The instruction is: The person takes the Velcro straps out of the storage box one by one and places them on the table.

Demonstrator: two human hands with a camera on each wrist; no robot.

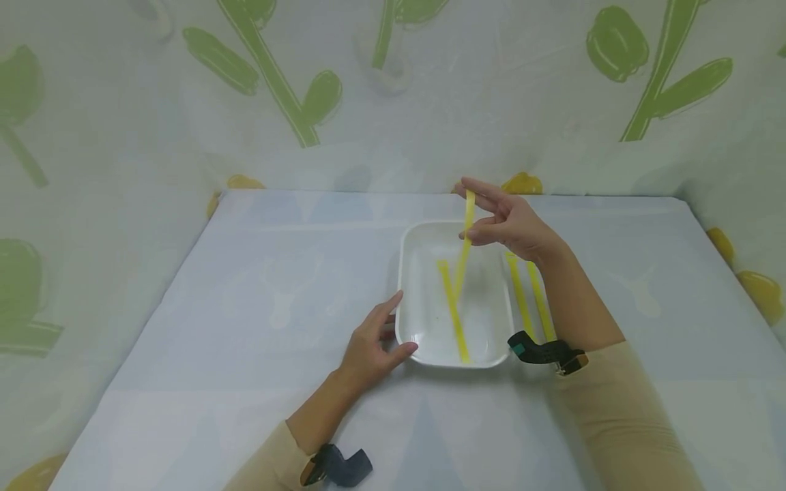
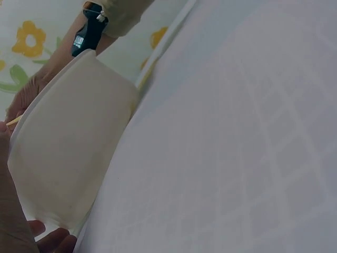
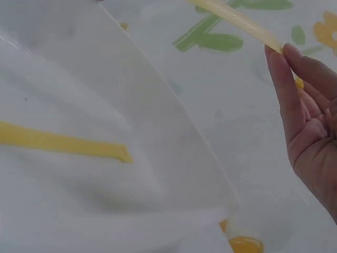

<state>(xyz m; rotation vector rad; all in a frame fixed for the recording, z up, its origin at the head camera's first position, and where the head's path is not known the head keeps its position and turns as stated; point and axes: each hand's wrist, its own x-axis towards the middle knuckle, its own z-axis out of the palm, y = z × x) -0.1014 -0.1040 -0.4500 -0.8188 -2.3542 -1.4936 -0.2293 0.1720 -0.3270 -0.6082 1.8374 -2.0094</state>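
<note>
A white rectangular dish [image 1: 420, 279] with rounded corners sits on the table. My left hand [image 1: 368, 348] holds its near left corner, thumb at the rim and fingers against the outer side [image 2: 68, 153]. Above the dish, my right hand [image 1: 512, 221] pinches a flat yellow strip [image 1: 463, 262] that slants down into it. Fine ribbing shows on this strip [image 3: 242, 23] in the right wrist view. Another yellow strip [image 1: 454, 317] lies lengthwise on the dish's bottom; one end of that strip [image 3: 79, 146] shows near the dish wall in the right wrist view.
Just right of the dish, two more yellow strips [image 1: 520, 296] lie side by side, partly covered by the right arm. A pale cloth [image 1: 245, 320] covers the table. Behind stands a white curtain [image 1: 460, 102] with green and yellow plant prints.
</note>
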